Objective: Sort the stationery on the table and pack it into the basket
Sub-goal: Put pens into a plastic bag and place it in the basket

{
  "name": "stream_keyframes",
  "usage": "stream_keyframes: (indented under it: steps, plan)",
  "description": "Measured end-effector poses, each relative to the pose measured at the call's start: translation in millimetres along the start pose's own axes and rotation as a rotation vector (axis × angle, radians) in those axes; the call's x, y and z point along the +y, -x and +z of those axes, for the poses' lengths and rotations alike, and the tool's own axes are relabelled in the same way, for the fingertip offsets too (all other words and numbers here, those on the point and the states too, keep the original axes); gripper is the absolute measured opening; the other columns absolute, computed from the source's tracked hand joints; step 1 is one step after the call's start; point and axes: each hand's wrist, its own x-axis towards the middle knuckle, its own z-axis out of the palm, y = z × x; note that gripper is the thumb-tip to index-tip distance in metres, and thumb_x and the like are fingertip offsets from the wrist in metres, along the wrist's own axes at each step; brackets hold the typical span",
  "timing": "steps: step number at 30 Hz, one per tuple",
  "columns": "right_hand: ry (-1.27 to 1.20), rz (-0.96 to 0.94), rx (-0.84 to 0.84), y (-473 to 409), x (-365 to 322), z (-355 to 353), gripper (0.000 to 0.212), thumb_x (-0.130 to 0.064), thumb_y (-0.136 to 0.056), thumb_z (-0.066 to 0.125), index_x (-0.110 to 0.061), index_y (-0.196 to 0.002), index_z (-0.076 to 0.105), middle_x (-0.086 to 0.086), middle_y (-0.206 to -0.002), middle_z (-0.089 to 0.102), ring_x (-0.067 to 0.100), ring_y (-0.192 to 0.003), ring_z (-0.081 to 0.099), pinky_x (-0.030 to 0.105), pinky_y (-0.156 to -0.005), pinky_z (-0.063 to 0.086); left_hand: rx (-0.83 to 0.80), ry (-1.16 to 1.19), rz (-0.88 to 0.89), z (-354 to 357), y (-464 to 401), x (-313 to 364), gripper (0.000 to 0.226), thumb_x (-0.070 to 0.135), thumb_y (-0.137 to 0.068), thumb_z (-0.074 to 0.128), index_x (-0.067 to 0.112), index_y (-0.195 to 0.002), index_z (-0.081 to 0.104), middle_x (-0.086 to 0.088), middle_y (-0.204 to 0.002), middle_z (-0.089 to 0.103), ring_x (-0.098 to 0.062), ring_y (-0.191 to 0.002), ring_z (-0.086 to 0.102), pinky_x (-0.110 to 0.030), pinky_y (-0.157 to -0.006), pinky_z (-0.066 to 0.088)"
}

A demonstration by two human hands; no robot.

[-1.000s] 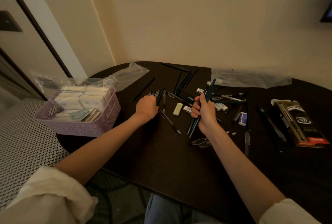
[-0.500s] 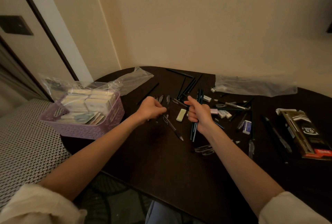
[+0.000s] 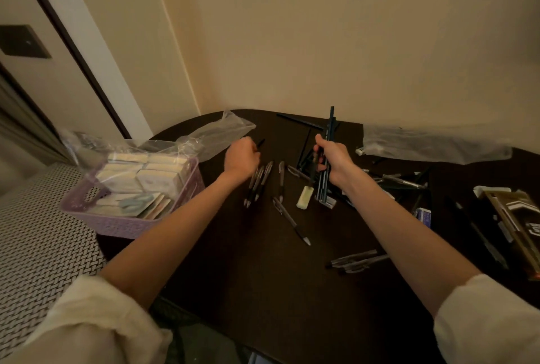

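My right hand (image 3: 334, 159) grips a bundle of dark green pencils (image 3: 329, 136) held upright, tips resting near a small eraser on the dark table (image 3: 248, 276). My left hand (image 3: 241, 157) is curled over a black pencil (image 3: 260, 142) lying near the table's back left. Just below it lies a row of several clear-barrelled pens (image 3: 258, 182). A cream eraser (image 3: 304, 197) and another pen (image 3: 290, 220) lie between my arms. The lilac basket (image 3: 117, 223) stands at the left edge, holding white boxes, cards and scissors.
Two clear plastic bags lie at the back, one on the left (image 3: 216, 134) and one on the right (image 3: 432, 143). More pens and erasers (image 3: 403, 182) are scattered right. A dark pen box (image 3: 517, 226) sits at the far right. A woven seat (image 3: 35, 247) adjoins the left.
My right hand has lifted the pencil bundle from slanted to upright. My left hand has moved back and left from the pens to a black pencil. The camera tilted up.
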Motion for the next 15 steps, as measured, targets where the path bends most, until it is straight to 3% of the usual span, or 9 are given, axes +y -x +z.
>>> stream_keyframes:
  steps: [3, 7, 11, 15]
  plan:
    - [-0.132, 0.088, -0.008, -8.9, 3.3, -0.7, 0.034, -0.027, -0.099, 0.052, -0.012, -0.068, 0.048, 0.0, -0.059, 0.041, 0.012, -0.051, 0.043, 0.022, -0.044, 0.039, -0.018, -0.193, -0.053, 6.3, -20.4, -17.8, 0.023, 0.015, -0.092, 0.062, 0.006, -0.113, 0.058, -0.013, -0.113, 0.06, -0.028, -0.106, 0.059, -0.039, -0.087, 0.052]
    - [-0.226, 0.161, -0.038, -14.0, 12.6, 0.8, 0.032, -0.028, -0.1, 0.049, -0.009, -0.074, 0.051, 0.003, -0.061, 0.049, 0.017, -0.059, 0.056, 0.028, -0.053, 0.05, -0.119, -0.263, -0.129, 16.5, -32.6, -29.0, 0.02, 0.023, -0.092, 0.064, 0.008, -0.105, 0.061, -0.011, -0.103, 0.064, -0.026, -0.097, 0.062, -0.037, -0.078, 0.053]
    - [-0.234, 0.145, -0.11, -19.6, 15.2, 0.6, 0.032, -0.028, -0.104, 0.038, -0.008, -0.083, 0.051, -0.003, -0.053, 0.036, 0.008, -0.038, 0.033, 0.021, -0.035, 0.03, -0.173, -0.249, -0.183, 20.4, -38.5, -32.2, 0.015, 0.016, -0.092, 0.061, 0.008, -0.105, 0.06, -0.012, -0.104, 0.062, -0.028, -0.098, 0.061, -0.04, -0.082, 0.054]
    - [-0.134, 0.108, -0.159, -25.0, 14.2, -0.6, 0.026, -0.026, -0.102, 0.043, -0.006, -0.091, 0.055, -0.007, -0.047, 0.028, 0.005, -0.035, 0.023, 0.019, -0.032, 0.02, -0.167, -0.153, -0.188, 19.1, -43.1, -30.5, 0.011, 0.011, -0.093, 0.057, 0.005, -0.102, 0.061, -0.008, -0.091, 0.058, -0.024, -0.092, 0.061, -0.035, -0.079, 0.053]
